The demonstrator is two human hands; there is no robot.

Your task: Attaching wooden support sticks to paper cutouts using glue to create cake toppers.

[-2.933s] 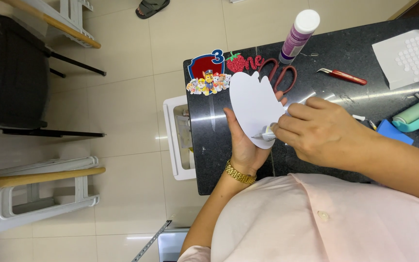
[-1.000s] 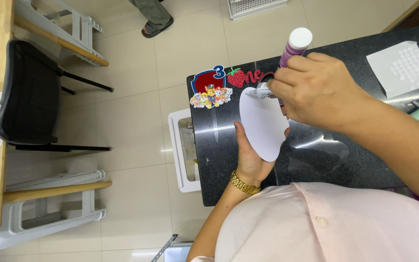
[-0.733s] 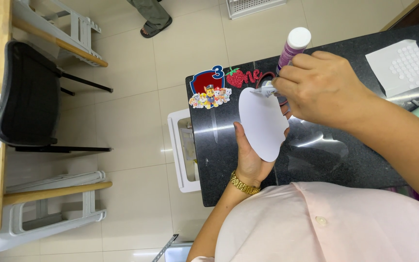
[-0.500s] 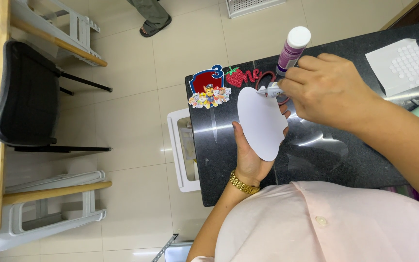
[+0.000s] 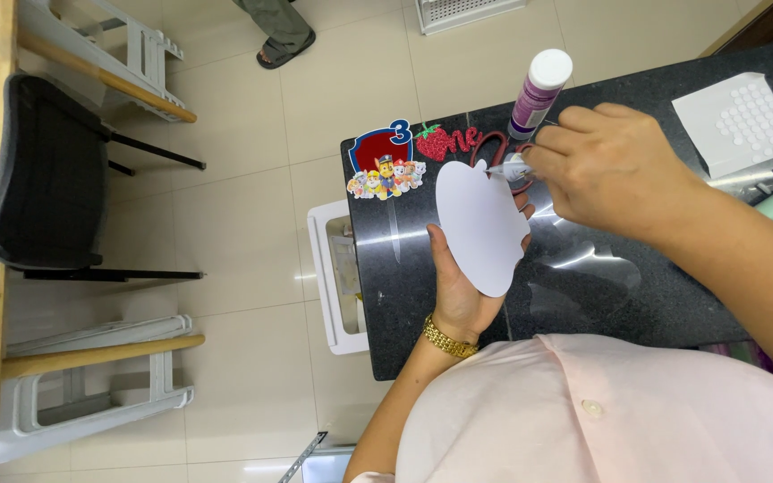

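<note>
My left hand holds a white cut-out paper shape from below, over the black table. My right hand grips a small clear applicator whose tip touches the upper right edge of the paper shape. A gold bracelet sits on my left wrist.
A purple glue bottle with a white cap stands at the table's far edge. A cartoon-dog cut-out and a red glitter strawberry cut-out lie at the corner, red-handled scissors beside them. A white sheet of dots lies right. A black chair stands left.
The paper shape and my left hand have shifted slightly left. My right hand has drawn back to the right, so the applicator tip now shows at the paper's edge.
</note>
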